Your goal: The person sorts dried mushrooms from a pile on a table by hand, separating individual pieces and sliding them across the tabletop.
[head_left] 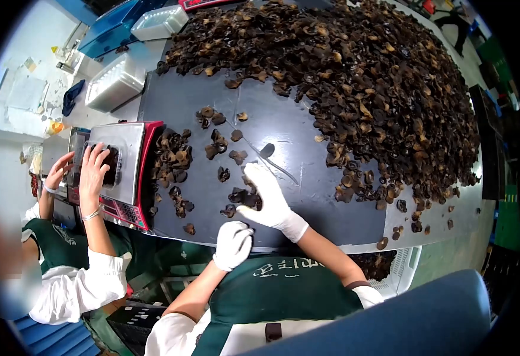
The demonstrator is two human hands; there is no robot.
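My left hand [233,245], in a white glove, is at the near edge of the dark table [307,219], its fingers curled closed. A dark bit shows by its fingertips, but what the hand holds is hidden. My right hand [272,202], also gloved in white, reaches over the tabletop with thumb and fingers apart. Between them lies a small clump of dark wood ear mushrooms [243,194] on the table. Single wood ear pieces [238,156] are scattered just beyond, and one dark round piece [267,150] lies past the fingertips.
A large heap of wood ears [378,77] covers the back and right. At left, a co-worker's hands [94,169] are over a clear tray on a red scale [147,172]. White trays [116,83] stand at the back left. A white crate [405,270] sits below the table edge.
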